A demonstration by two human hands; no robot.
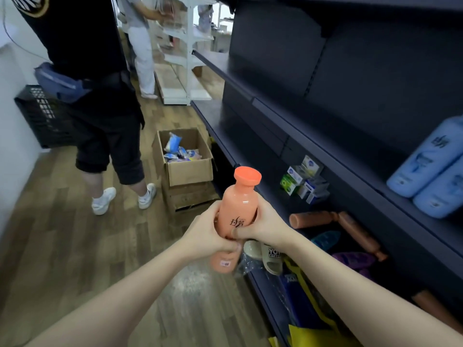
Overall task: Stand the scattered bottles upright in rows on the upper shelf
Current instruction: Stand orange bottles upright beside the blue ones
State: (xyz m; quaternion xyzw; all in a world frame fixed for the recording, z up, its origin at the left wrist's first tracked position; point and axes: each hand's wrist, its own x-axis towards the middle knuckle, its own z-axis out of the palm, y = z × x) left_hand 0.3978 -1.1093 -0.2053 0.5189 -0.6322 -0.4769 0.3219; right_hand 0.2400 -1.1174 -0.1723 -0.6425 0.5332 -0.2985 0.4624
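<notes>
head: left hand (208, 235), right hand (265, 225) fingers clamp orange bottle (240, 204); box (190, 171) holds packets (180, 152).

Dark shelving unit (363, 58) on the right, wood-plank floor (62, 246) below. Using the little pile of soap boxes (304, 182) on the lower shelf (273, 201) as the marker: two orange bottles (313, 219) (360, 234) lie on their sides just right of it. Slippers (271, 257) lie below it, can't tell on which level. Two pale blue bottles (426, 159) (443, 196) stand side by side on the upper shelf (350, 136), up and right of it. Left of it, on the floor, an open cardboard box (186, 169) sits on another box (190, 199).
</notes>
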